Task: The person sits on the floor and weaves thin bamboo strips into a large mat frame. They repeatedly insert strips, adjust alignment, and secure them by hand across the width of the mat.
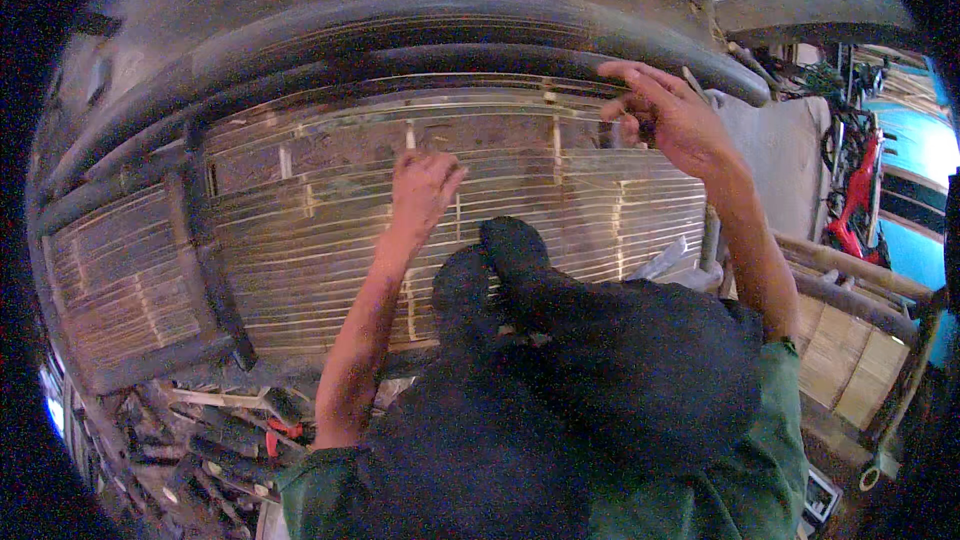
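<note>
A long slatted panel of thin pale strips, looking like bamboo, stretches across in front of me, with short cross strips joining the slats. My left hand is closed over the middle of the panel near its far strips, fingers curled down. Whatever its fingertips pinch, if anything, is too small to make out. At the far right end, my right hand is raised over the far strips with its fingers apart, the index finger stretched out to the left and the others bent. I see nothing held in it.
Dark thick poles run along the far side of the panel. A dark crossbar divides off a smaller slatted section on the left. Wood pieces litter the lower left. A pale sack-like sheet and a red object are at right.
</note>
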Demonstrator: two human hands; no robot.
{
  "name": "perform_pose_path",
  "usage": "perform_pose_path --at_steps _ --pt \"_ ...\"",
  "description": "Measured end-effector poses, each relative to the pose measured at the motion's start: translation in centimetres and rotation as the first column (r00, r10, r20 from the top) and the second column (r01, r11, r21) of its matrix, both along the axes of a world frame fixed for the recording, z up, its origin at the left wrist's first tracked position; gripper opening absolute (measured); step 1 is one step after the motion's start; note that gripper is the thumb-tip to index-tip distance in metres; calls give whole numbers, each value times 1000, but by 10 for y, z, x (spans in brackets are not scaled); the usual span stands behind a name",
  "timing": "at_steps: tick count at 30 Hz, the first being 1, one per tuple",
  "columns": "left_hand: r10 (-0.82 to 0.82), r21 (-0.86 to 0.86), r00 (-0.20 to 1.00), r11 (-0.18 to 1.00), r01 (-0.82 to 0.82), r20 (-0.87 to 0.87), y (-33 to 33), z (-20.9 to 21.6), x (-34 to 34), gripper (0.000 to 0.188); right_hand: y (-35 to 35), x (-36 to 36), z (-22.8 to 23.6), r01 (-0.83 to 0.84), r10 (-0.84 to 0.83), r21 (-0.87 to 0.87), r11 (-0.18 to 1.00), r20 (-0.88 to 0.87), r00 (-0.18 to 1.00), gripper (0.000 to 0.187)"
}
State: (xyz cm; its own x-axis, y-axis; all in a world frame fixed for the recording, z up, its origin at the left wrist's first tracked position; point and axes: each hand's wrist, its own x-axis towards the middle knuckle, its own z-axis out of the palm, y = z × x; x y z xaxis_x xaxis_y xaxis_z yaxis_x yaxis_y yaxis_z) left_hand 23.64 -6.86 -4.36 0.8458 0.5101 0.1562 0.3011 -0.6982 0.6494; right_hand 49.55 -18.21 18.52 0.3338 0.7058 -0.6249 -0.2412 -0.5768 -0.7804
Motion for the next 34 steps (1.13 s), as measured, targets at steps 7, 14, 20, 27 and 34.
perform_pose_path --at_steps 7,14,20,27,34 --pt "-232 -91 969 966 240 87 -45 47 -30 14 -30 18 -98 -435 496 -320 842 778 386 37" --pt "-331 -35 937 941 337 112 -79 61 -37 14 29 -135 -210 -506 482 -108 856 -189 856 41" --pt "-194 -39 972 979 200 135 -46 61 -61 45 11 -127 -219 -312 312 22 950 -144 939 33" --pt "195 264 929 958 -111 -314 34 -20 -38 38 -70 -133 -179 -400 368 -17 916 427 826 26" --pt "225 211 880 966 -146 -418 26 -52 -39 40 -137 -144 -125 -520 495 58 852 236 836 27"
